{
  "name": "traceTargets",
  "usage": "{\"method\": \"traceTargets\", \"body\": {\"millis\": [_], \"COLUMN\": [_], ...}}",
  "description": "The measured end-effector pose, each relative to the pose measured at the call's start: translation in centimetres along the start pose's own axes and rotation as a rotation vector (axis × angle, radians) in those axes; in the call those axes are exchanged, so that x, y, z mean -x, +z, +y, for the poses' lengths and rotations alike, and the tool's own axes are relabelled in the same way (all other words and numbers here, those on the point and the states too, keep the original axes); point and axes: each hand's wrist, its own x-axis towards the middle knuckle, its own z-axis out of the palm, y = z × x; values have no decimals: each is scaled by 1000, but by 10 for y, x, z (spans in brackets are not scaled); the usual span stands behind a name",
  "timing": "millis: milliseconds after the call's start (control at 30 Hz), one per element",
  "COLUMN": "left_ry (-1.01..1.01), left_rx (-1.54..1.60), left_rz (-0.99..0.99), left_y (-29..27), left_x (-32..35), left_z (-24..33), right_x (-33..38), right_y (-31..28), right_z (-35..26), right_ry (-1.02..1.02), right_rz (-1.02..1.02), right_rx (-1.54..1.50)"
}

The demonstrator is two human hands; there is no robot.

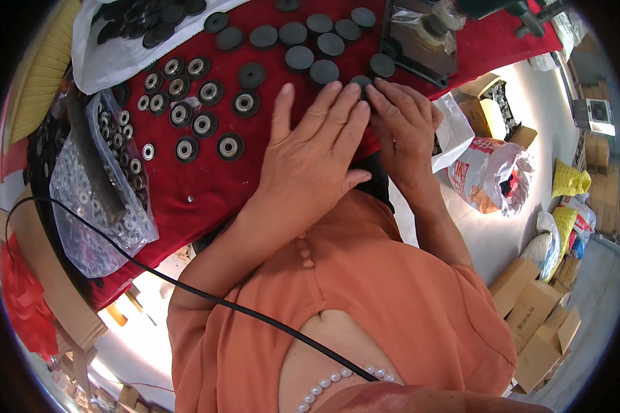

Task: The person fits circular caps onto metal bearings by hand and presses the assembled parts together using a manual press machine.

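My left hand (pixel 317 141) lies flat over the red cloth with its fingers stretched and thumb spread. Its longest fingertips reach a black disc (pixel 360 83), mostly covered by my hands. My right hand (pixel 404 127) is bent, fingers together, with its fingertips closed at the right side of that same disc. Beyond my fingers lie several plain black discs (pixel 299 58). To the left, several black wheels (pixel 204 124) with metal bearings in their centres lie face up. A black disc with a small centre hole (pixel 251 75) lies between the two groups.
A dark metal machine base (pixel 420 48) stands at the back right. At the left are a clear bag of bearings (pixel 93 227) and a white bag (pixel 103 65) with black parts. A black cable (pixel 151 273) crosses before me. Sacks (pixel 486 172) and cartons (pixel 541 310) stand on the right.
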Motion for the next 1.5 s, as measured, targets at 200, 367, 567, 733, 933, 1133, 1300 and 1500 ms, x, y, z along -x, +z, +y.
{"method": "traceTargets", "body": {"millis": [200,367,567,733,933,1133,1300,1500], "left_ry": [25,41,88,117,76,98,92,-56], "left_rx": [5,-43,-128,9,-57,-168,-150,-82], "left_rz": [-45,-62,-88,-8,172,181,256,233], "left_y": [14,15,13,11,6,33,21,-45], "left_x": [-13,-16,-18,-20,-35,-54,-34,18], "left_z": [-1,2,8,-2,1,-9,-11,-37], "right_x": [5,12,16,11,3,-18,-43,-120], "right_y": [4,12,17,4,-18,-20,-19,6], "right_z": [-5,-6,-4,1,4,-12,-18,-16], "right_ry": [29,51,36,58,166,118,68,61], "right_rz": [3,32,85,2,136,149,155,-34], "right_rx": [10,27,11,-83,-232,-356,-373,-465]}}
